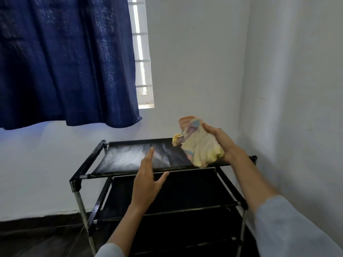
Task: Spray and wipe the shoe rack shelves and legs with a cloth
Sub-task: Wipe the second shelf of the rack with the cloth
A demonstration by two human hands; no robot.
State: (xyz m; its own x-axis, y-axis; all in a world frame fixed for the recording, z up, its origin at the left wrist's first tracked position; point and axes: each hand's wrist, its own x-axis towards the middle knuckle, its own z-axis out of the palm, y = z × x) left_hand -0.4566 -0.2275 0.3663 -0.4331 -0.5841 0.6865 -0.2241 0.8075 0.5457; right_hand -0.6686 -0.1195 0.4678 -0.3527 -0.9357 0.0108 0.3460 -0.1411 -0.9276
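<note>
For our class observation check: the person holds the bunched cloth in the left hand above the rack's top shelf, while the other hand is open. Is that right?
Not quite. The head view shows the cloth held in the right hand, above the top shelf; the open one is the left hand.

1. Left hand (146, 182): raised, palm turned inward, fingers straight, thumb spread out; holds nothing.
2. Right hand (225, 145): raised higher, fingers curled round a bunched cloth (200, 147).
3. Both forearms bare, light sleeves at elbows.
</note>
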